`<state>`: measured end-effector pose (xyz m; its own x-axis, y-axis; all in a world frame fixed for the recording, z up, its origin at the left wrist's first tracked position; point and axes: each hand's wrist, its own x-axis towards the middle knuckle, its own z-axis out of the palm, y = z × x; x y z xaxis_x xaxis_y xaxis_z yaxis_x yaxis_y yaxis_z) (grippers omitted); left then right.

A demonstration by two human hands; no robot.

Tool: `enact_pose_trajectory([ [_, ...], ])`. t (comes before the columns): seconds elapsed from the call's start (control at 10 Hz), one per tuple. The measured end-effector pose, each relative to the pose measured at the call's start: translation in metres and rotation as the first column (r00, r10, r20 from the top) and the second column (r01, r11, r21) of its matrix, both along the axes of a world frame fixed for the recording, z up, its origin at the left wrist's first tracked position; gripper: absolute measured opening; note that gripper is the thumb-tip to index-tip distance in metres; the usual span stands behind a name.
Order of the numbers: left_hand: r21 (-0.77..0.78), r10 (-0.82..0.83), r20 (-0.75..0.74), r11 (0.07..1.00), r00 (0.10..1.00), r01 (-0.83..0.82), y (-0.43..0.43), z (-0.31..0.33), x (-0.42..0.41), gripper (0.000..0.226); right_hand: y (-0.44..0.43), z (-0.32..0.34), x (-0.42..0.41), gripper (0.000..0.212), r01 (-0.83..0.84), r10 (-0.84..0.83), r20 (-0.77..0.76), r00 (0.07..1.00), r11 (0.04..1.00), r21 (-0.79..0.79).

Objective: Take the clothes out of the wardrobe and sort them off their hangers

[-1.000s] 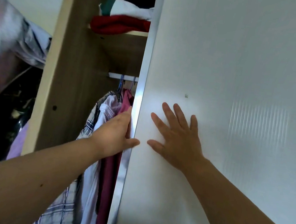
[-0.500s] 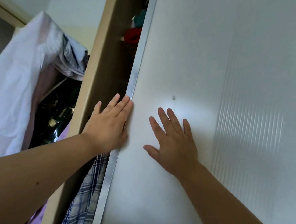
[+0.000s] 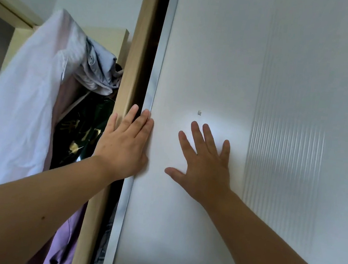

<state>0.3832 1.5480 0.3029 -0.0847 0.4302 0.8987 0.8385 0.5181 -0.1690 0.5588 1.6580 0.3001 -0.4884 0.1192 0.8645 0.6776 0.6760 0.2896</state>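
The wardrobe's white sliding door (image 3: pixel 258 97) fills the right of the view, its metal edge strip (image 3: pixel 150 99) almost against the wooden side panel (image 3: pixel 135 63). Only a dark narrow gap shows between them, with a sliver of plaid cloth (image 3: pixel 100 251) low down. My left hand (image 3: pixel 124 146) lies flat with straight fingers across the door's edge and the gap. My right hand (image 3: pixel 204 163) presses flat on the door face, fingers spread. The hanging clothes inside are hidden.
Left of the wardrobe, a heap of clothes hangs outside: a white garment (image 3: pixel 21 105), a grey crumpled one (image 3: pixel 98 70), a dark patterned one (image 3: pixel 78 134) and a lilac one (image 3: pixel 65 238). A doorway frame (image 3: pixel 7 9) is at far left.
The sliding door has moved left, nearly covering the opening. The shelf clothes and hanging shirts seen earlier are now hidden. My left hand went from gripping the door edge to lying flat.
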Motion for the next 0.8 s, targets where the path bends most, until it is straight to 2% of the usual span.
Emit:
enact_pose_trajectory([
  [0.1,0.052,-0.029,0.031,0.998,0.999,0.027,-0.002,0.000,-0.010,0.075,-0.005,-0.004,-0.008,0.085,0.043,-0.044,-0.058,0.997,0.999,-0.005],
  [0.3,0.097,-0.062,0.088,0.994,0.994,0.054,-0.005,-0.005,-0.024,0.084,-0.002,-0.014,-0.018,0.097,0.083,-0.090,-0.228,0.970,0.996,-0.037],
  [0.5,0.103,-0.074,0.130,0.993,0.989,0.060,-0.003,-0.007,-0.022,0.081,0.000,-0.013,-0.017,0.096,0.097,-0.104,-0.186,0.977,0.994,-0.044],
  [0.6,0.126,-0.094,0.201,0.990,0.975,0.069,-0.002,-0.006,-0.012,0.076,-0.007,-0.007,-0.006,0.088,0.050,-0.057,-0.135,0.989,0.997,-0.052],
  [0.7,0.170,-0.222,0.269,0.969,0.937,0.181,-0.001,0.003,0.009,0.065,-0.008,0.007,0.026,0.063,-0.013,0.021,-0.158,0.987,0.999,0.051],
  [0.8,0.215,-0.476,0.393,0.879,0.787,0.425,-0.011,0.026,0.039,0.054,-0.014,0.034,0.072,0.049,0.028,-0.057,-0.315,0.947,0.995,-0.098],
])
